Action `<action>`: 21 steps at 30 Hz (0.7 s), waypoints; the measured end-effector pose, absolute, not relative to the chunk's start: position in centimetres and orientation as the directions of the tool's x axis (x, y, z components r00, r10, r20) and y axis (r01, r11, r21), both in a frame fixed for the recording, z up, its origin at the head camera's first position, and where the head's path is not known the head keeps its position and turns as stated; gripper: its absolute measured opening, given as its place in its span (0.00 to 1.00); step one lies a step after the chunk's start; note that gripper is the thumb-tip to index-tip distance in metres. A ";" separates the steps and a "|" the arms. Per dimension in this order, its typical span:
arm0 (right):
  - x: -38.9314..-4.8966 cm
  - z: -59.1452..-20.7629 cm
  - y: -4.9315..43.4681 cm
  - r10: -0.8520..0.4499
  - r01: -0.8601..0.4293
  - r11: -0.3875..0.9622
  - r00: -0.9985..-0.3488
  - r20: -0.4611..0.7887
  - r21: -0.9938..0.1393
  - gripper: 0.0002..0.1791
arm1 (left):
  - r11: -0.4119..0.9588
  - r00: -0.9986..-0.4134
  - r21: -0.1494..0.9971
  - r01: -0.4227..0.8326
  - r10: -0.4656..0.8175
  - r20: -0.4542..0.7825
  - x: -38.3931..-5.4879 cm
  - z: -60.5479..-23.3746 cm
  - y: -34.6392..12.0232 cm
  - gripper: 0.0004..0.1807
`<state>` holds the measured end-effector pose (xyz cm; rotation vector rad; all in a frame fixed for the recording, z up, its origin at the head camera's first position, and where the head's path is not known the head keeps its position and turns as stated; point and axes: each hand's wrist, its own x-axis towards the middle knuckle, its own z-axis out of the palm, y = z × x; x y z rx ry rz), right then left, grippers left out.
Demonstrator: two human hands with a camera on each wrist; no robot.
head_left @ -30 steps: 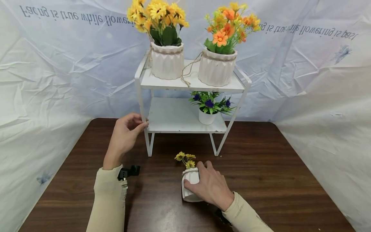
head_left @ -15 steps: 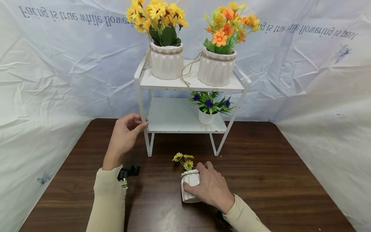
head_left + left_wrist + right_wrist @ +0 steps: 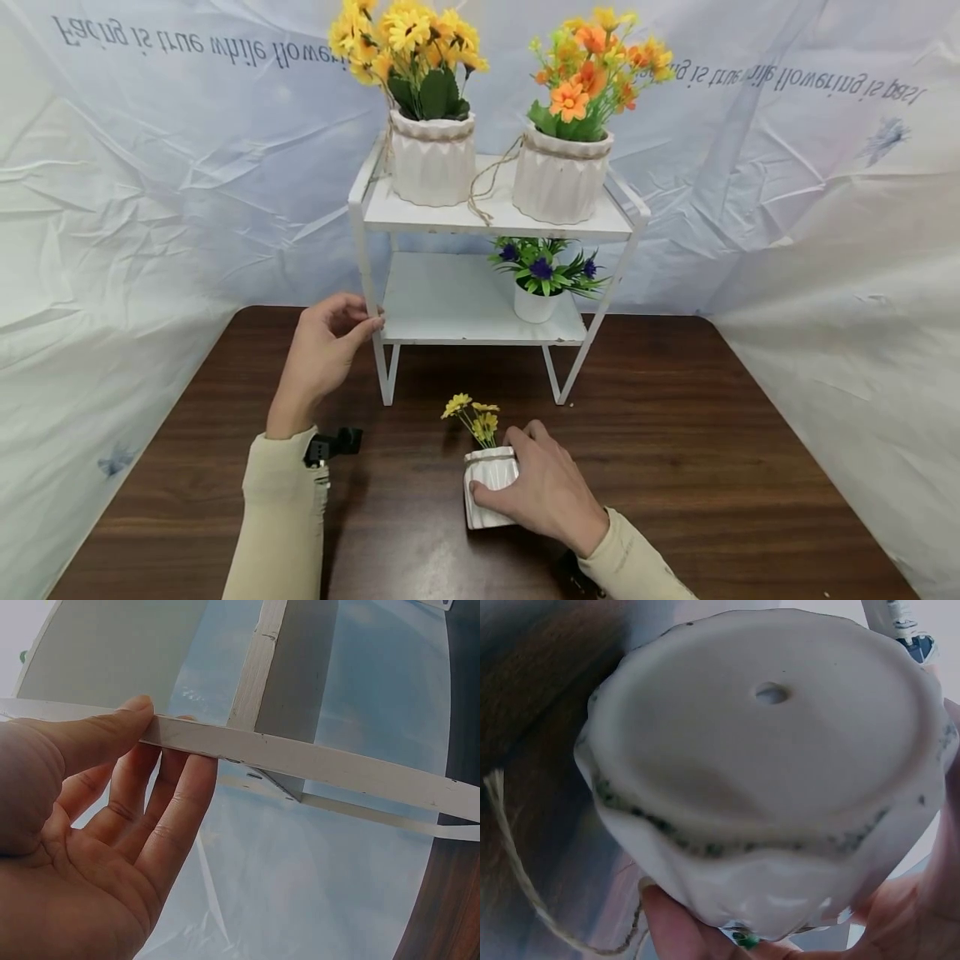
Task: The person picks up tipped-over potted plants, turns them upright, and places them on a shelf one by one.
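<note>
My left hand [image 3: 322, 350] pinches the left front post of a white two-tier shelf [image 3: 442, 292] between thumb and fingers; the left wrist view shows that grip on the white bar [image 3: 315, 766] up close. In my right hand [image 3: 547, 483] is a small white ribbed flowerpot [image 3: 487, 475] with yellow flowers [image 3: 480, 421], gripped from its right side, thumb across the front. The right wrist view shows the underside of the flowerpot [image 3: 765, 750], with a drain hole and dark specks round its edge. Twine [image 3: 525, 885] hangs beside it.
On the upper shelf stand a pot of yellow flowers [image 3: 433, 162] and a pot of orange flowers [image 3: 562, 179], with loose twine between. A small purple-flowered plant [image 3: 536, 300] sits at the lower shelf's right. Wrinkled cloth [image 3: 840, 250] surrounds the brown table [image 3: 675, 467].
The yellow-flowered pot in my right hand has turned and shifted slightly left and toward me. My left hand keeps its place on the shelf post.
</note>
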<state>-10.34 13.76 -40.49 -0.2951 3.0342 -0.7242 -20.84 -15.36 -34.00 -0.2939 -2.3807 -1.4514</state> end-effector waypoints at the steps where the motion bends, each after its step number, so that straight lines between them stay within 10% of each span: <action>1: -10.3 -40.5 13.8 -0.190 -0.190 0.873 -0.981 0.044 -0.448 0.28 | 0.458 -0.923 0.820 0.342 0.002 0.384 -20.9 -34.0 -15.4 0.09; 21: -10.2 -40.7 12.7 -0.204 -0.280 0.860 -0.955 0.215 -0.427 0.24 | 0.456 -0.930 0.827 0.329 0.004 0.368 -20.7 -33.7 -15.3 0.10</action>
